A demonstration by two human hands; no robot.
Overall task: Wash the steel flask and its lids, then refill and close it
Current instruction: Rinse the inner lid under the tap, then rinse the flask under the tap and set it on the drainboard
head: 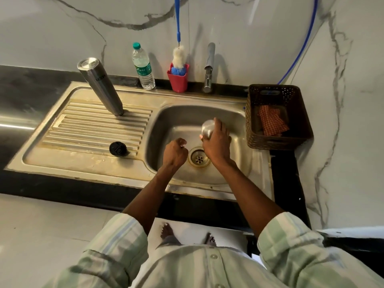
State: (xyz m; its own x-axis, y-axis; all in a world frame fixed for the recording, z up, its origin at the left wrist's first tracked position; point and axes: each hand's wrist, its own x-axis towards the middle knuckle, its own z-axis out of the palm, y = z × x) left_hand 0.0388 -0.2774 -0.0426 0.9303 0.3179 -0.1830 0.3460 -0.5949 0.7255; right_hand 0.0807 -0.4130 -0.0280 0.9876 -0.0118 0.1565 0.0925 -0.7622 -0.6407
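Over the sink basin, the right hand grips the steel cup lid; the left hand is curled, holding nothing.

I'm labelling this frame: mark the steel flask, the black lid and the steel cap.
steel flask (101, 86): head view, middle of its body.
black lid (117, 148): head view, its top face.
steel cap (207, 127): head view, rounded side showing above the right hand (217, 142).

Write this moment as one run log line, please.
right hand: grips steel cup lid over sink basin | left hand: curled, empty | flask: inverted on drainboard | black lid: drainboard
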